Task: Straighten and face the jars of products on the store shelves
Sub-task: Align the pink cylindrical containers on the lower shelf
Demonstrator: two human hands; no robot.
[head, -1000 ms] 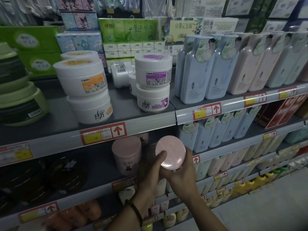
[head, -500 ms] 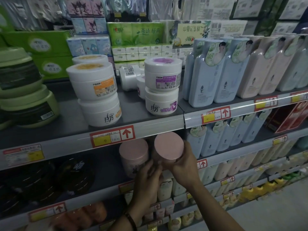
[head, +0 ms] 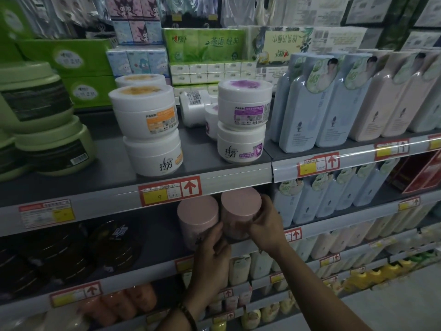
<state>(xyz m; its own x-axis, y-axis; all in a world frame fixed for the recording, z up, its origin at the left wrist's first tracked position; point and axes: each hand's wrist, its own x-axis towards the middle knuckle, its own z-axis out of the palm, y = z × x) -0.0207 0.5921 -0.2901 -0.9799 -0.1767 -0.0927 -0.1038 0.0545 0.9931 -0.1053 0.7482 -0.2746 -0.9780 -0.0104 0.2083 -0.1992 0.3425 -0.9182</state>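
I'm curling my right hand (head: 266, 226) round the right pink jar (head: 238, 211), my left hand (head: 212, 252) is gripping its lower front; it's sitting on the second shelf (head: 157, 237), just beside the left pink jar (head: 196, 218).

Left hand (head: 212, 250) and right hand (head: 265, 226) around upright pink jar (head: 239, 210)

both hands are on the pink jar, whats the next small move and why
Probably settle the right pink jar flat beside the left pink jar, then twist its label forward: left hand and right hand both grip it at the shelf edge, hiding its front.
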